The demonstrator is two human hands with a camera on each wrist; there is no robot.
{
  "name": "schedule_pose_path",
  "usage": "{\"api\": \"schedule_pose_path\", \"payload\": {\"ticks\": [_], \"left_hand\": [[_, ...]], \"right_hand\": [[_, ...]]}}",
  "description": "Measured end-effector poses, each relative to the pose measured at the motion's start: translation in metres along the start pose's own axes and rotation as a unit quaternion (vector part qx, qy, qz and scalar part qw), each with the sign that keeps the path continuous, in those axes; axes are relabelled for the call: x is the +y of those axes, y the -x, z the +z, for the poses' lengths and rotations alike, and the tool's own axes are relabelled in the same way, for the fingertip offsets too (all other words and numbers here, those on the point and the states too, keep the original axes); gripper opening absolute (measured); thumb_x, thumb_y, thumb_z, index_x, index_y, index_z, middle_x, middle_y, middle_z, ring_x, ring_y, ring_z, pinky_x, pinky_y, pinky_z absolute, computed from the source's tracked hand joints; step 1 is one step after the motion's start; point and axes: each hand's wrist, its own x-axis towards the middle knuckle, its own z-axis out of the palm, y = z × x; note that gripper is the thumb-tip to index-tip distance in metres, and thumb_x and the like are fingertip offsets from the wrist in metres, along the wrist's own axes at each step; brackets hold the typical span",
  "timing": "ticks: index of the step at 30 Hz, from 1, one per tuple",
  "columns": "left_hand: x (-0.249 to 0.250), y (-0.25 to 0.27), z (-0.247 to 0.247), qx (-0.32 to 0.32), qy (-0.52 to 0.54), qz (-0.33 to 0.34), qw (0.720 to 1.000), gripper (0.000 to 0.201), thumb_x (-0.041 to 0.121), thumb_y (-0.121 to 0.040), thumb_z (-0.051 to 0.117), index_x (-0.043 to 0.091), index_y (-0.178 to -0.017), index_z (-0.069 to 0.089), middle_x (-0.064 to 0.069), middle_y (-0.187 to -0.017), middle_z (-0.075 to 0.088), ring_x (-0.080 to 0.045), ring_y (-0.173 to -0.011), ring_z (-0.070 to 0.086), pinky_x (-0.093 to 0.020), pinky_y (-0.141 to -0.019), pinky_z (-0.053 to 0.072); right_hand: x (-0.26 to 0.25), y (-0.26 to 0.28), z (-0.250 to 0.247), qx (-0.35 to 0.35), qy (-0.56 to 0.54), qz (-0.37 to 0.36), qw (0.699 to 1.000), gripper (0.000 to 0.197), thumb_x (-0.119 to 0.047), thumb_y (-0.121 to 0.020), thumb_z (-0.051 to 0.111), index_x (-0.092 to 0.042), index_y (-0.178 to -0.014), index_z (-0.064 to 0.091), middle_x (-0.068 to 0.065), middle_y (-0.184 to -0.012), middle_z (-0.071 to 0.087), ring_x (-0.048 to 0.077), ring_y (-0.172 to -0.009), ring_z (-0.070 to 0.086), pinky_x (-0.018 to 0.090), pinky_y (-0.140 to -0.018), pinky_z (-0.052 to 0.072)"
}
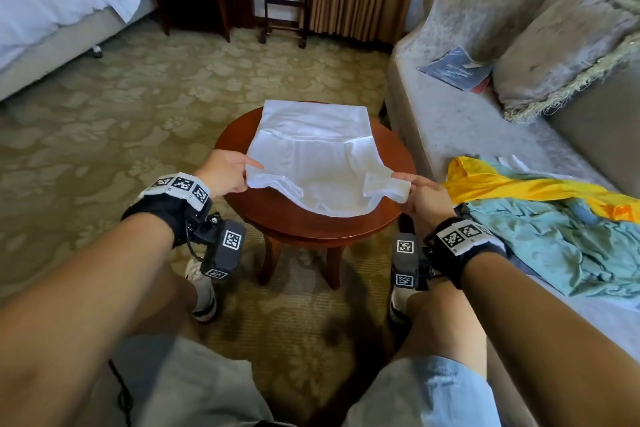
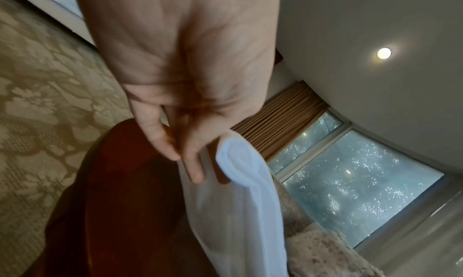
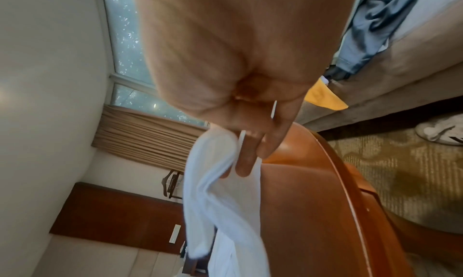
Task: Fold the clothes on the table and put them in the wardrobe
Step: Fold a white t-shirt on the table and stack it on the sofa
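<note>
White shirt (image 1: pixel 313 152) sits half-folded on the round bench (image 1: pixel 388 218), long axis running away from me. Left hand (image 1: pixel 225 172) and right hand (image 1: pixel 427 198) each pinch a near corner, so the fold probably goes straight forward.
</note>
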Motion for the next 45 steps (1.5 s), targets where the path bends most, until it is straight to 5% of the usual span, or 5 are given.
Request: {"api": "schedule_pose_path", "payload": {"ticks": [8, 19, 30, 41, 45], "left_hand": [[-0.007, 0.012, -0.004, 0.016, -0.035, 0.03, 0.999, 0.012, 0.01, -0.085, 0.071, 0.002, -0.094, 0.07, -0.007, -0.075, 0.067, -0.009, -0.059, 0.062, -0.019, -0.061, 0.046], [0.018, 0.029, -0.026, 0.056, 0.047, 0.064, 0.995, 0.004, 0.016, -0.088, 0.067, 0.017, -0.085, 0.066, -0.003, -0.101, 0.061, -0.019, -0.101, 0.054, -0.036, -0.099, 0.043], [0.022, -0.065, -0.016, 0.097, 0.035, 0.082, 0.991, 0.013, 0.015, -0.096, 0.055, 0.006, -0.088, 0.058, -0.01, -0.078, 0.048, -0.02, -0.073, 0.046, -0.02, -0.047, 0.048], [0.024, -0.196, -0.001, 0.059, 0.271, -0.01, 0.961, 0.017, 0.017, -0.099, 0.051, 0.012, -0.086, 0.06, -0.01, -0.088, 0.06, -0.021, -0.076, 0.058, -0.031, -0.071, 0.044], [-0.016, -0.238, 0.007, 0.117, 0.106, -0.088, 0.984, 0.017, 0.025, -0.081, 0.06, 0.015, -0.068, 0.055, -0.013, -0.072, 0.051, -0.022, -0.068, 0.048, -0.031, -0.064, 0.038]], "right_hand": [[0.002, 0.007, -0.005, 0.041, 0.072, -0.034, 0.996, 0.01, -0.023, -0.067, 0.087, -0.025, -0.066, 0.077, -0.004, -0.08, 0.075, 0.019, -0.089, 0.069, 0.034, -0.086, 0.054], [-0.037, 0.026, -0.018, 0.076, -0.102, -0.014, 0.992, 0.056, -0.014, -0.041, 0.074, 0.004, -0.095, 0.072, 0.014, -0.097, 0.073, 0.034, -0.089, 0.069, 0.034, -0.068, 0.053], [-0.045, -0.049, 0.012, 0.07, 0.017, -0.071, 0.995, 0.012, -0.014, -0.073, 0.064, -0.009, -0.082, 0.071, 0.011, -0.09, 0.07, 0.026, -0.085, 0.063, 0.046, -0.08, 0.055], [-0.054, -0.183, 0.064, 0.025, -0.121, 0.048, 0.991, 0.02, -0.018, -0.084, 0.053, -0.011, -0.094, 0.068, 0.01, -0.087, 0.07, 0.028, -0.082, 0.065, 0.035, -0.078, 0.05], [-0.026, -0.218, 0.071, 0.075, 0.184, 0.028, 0.98, 0.015, -0.024, -0.088, 0.052, -0.011, -0.086, 0.06, 0.011, -0.086, 0.059, 0.029, -0.083, 0.054, 0.03, -0.071, 0.038]]}}
